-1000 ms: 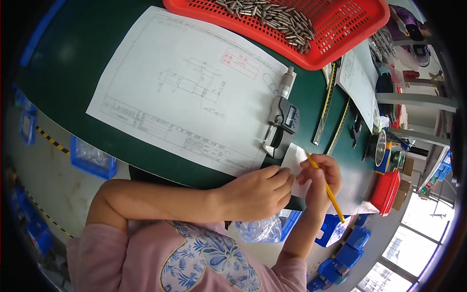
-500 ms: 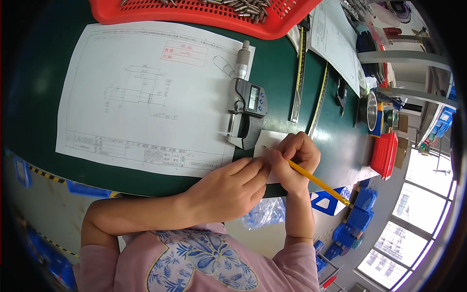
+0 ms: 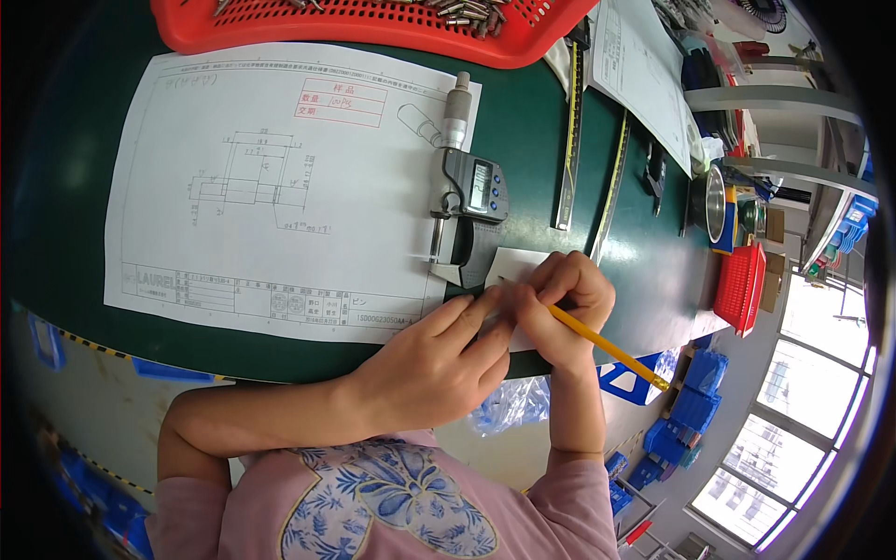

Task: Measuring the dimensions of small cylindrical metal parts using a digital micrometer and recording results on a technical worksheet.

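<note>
The right hand point(image 3: 560, 313) is curled closed around a yellow pencil point(image 3: 607, 347), its tip pressed to a small white paper slip point(image 3: 515, 264) lying on the green desk point(image 3: 532, 140). The left hand point(image 3: 434, 364) lies flat and loosely open, fingers spread, its fingertips pinning the slip's near edge; it grips nothing. Just beyond the slip, touching it, rests a digital micrometer point(image 3: 467, 201), lying partly on a large technical drawing sheet point(image 3: 271, 177). Two steel rulers point(image 3: 588, 159) lie to the right. A red mesh basket point(image 3: 373, 28) of metal pins sits at the desk's far edge.
</note>
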Tool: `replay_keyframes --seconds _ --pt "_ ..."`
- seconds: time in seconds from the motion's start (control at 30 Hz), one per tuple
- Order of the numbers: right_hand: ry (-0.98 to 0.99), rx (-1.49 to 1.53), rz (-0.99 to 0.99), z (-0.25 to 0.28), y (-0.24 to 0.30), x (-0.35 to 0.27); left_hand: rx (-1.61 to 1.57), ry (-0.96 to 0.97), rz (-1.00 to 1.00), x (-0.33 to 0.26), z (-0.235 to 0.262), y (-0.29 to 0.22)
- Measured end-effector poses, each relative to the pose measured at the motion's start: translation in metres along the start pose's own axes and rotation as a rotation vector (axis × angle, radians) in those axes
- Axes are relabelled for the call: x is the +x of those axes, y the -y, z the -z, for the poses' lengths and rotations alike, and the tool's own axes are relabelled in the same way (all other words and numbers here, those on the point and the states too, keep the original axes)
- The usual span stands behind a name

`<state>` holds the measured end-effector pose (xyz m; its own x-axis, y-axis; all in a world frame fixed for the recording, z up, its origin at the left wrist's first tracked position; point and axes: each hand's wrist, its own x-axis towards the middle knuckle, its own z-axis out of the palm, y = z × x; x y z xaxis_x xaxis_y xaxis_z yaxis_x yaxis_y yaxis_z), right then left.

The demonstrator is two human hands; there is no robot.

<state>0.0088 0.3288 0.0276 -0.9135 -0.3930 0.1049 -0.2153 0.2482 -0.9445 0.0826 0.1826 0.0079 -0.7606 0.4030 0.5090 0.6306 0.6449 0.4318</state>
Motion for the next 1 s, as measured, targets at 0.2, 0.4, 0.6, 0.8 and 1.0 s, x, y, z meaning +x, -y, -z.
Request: replay_keyframes --seconds 0.2,0.4,0.6,0.8,1.0 --pt "0.011 -0.02 0.022 0.0008 -0.0001 0.0003 -0.006 0.003 0.005 0.0003 0.0003 -0.0001" --pt "-0.049 -0.019 0.038 0.0007 -0.0016 -0.0017 -0.016 0.008 0.019 -0.0003 0.0006 0.0002" --pt "-0.038 -0.029 0.013 -0.0001 0.0004 -0.0001 -0.004 0.005 0.02 0.0001 0.0008 -0.0001" --pt "-0.013 -0.029 0.021 0.0023 -0.0006 -0.0006 -0.014 0.022 0.009 0.0009 0.0009 -0.0004" --pt "-0.037 0.033 -0.003 0.0032 0.0003 -0.0003 0.022 0.008 0.027 -0.0011 -0.0004 0.0017"
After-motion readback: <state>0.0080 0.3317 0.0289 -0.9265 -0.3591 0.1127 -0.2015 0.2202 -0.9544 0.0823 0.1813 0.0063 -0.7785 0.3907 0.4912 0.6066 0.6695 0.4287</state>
